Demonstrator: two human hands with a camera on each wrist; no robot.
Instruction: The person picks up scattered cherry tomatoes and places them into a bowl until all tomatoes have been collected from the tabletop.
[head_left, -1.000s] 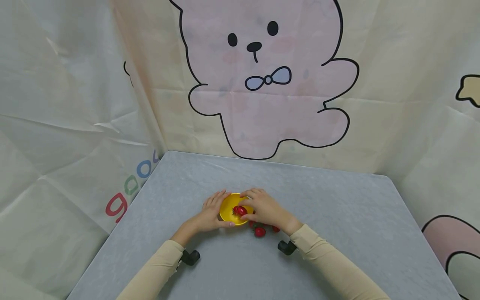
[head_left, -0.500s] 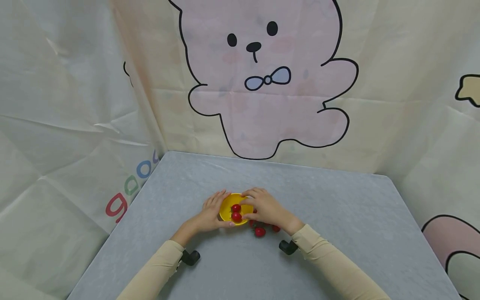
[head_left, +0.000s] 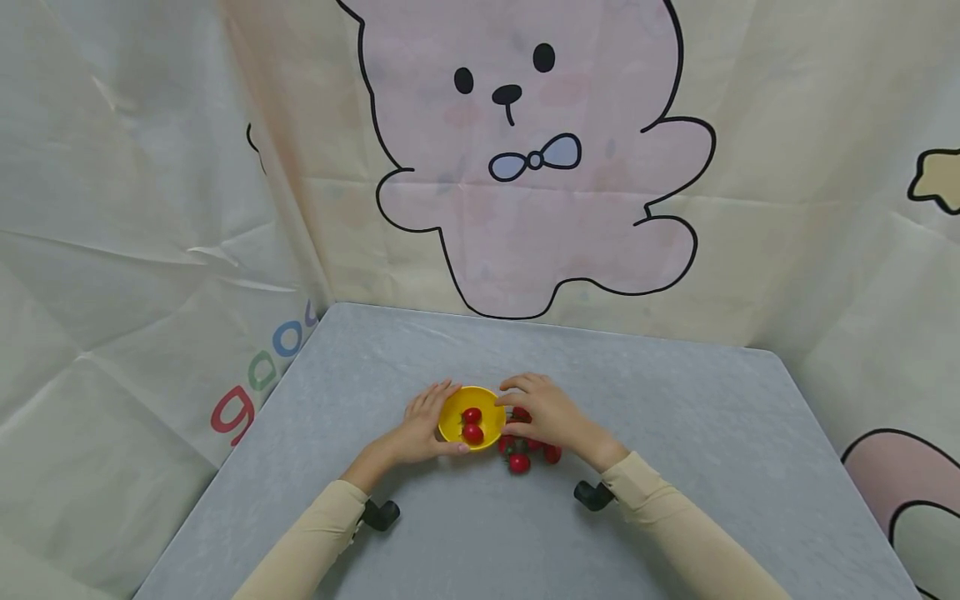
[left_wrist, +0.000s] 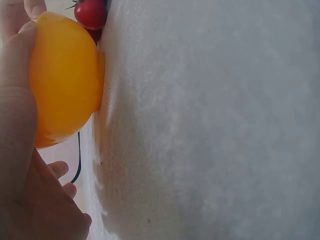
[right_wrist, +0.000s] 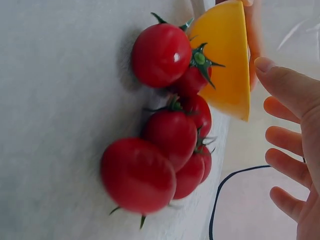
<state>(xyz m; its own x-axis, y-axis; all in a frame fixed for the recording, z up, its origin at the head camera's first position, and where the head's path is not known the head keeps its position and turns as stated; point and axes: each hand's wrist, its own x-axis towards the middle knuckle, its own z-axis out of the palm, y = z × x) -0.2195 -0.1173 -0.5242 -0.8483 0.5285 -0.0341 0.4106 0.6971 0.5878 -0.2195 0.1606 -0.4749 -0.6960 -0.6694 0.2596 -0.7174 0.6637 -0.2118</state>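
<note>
A small yellow bowl [head_left: 491, 408] stands on the table with two red cherry tomatoes [head_left: 472, 433] inside. My left hand [head_left: 420, 431] holds it from the left, thumb at the near side of the rim and fingers around the far side. In the left wrist view the thumb lies along the rim of the bowl [left_wrist: 65, 75]. To the right of the bowl my right hand [head_left: 553, 414] hovers over several loose cherry tomatoes [head_left: 519, 463], fingers spread and nothing between them. Seen from the right wrist, these tomatoes [right_wrist: 137, 175] with green stems lie clustered against the bowl's side.
A grey cloth covers the table [head_left: 675, 467]. Behind it hangs a cream curtain [head_left: 750, 250] with a printed bear, and more fabric hangs at both sides. Dark wrist camera mounts [head_left: 381, 515] sit below each wrist.
The right hand has let go of a tomato in the bowl and drawn back to the right over the loose ones. The left hand and bowl have stayed put.
</note>
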